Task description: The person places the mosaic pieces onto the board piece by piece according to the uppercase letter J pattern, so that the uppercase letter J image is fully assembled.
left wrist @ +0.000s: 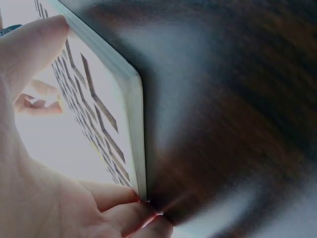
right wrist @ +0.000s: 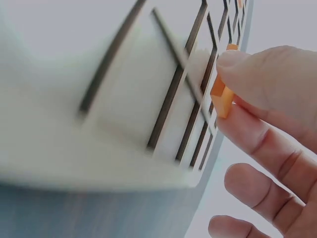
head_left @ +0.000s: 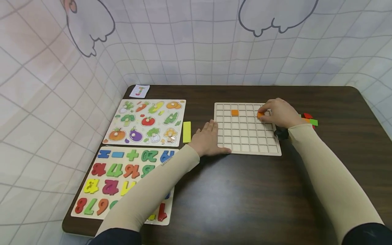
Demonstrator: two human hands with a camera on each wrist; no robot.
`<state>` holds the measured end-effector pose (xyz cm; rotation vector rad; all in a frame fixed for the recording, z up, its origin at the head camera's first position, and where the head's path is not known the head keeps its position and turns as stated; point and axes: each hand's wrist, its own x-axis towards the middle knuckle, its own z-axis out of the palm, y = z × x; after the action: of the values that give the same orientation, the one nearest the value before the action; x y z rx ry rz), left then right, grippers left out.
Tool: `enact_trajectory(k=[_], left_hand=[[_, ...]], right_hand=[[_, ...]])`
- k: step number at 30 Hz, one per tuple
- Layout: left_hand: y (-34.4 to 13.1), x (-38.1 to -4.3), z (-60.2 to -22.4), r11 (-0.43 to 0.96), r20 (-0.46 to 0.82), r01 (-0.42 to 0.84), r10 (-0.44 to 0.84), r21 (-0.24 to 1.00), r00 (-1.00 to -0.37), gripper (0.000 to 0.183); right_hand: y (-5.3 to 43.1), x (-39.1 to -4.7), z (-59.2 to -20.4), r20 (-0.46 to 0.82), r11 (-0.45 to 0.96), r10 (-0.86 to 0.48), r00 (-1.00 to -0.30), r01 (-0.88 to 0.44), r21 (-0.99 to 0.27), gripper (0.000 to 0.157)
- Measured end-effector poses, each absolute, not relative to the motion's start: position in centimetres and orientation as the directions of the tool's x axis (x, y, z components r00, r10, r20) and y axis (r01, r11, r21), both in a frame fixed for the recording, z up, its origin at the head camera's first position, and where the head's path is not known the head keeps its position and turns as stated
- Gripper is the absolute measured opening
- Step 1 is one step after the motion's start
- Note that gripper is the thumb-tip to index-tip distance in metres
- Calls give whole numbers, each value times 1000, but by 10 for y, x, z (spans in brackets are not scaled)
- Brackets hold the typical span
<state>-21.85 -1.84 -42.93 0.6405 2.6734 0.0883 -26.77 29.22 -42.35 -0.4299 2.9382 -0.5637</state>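
A pale wooden grid board [head_left: 244, 148] lies on the dark table. An orange square tile [head_left: 234, 112] sits in a cell near its far edge. My right hand [head_left: 280, 114] pinches another orange tile [right wrist: 223, 101] between thumb and fingertips, over the far right part of the grid. In the right wrist view this tile is tilted against the board's surface; whether it sits in a cell I cannot tell. My left hand [head_left: 206, 140] rests at the board's near left corner, straight fingers along the left edge and thumb on the near edge.
A yellow strip [head_left: 186, 132] lies left of the grid board. Further left are a vegetable puzzle board [head_left: 141, 139] and a number puzzle board [head_left: 101, 163], partly under my left forearm. Red and green pieces [head_left: 313, 121] lie beyond my right wrist. A small card [head_left: 139, 91] is at the back left.
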Motion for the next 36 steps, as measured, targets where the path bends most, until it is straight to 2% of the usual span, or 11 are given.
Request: enact_trajectory(k=[17,26,36], left_hand=[[-8,-212,-436,886,-358,439,461,147,-812,121],[-12,-213,-432,893,-346,428,449,140,-824,121],[-20,-218,-431,889,-347,430,456,154,-819,122]], right_hand=[[269,-280,-432,-128,903,-279,-952,-215,-371,31],[268,-284,-428,-105,895,-290,-951,-231,-382,33],[304,-272,-424,-97,901,-256,-962,-201,-386,34]])
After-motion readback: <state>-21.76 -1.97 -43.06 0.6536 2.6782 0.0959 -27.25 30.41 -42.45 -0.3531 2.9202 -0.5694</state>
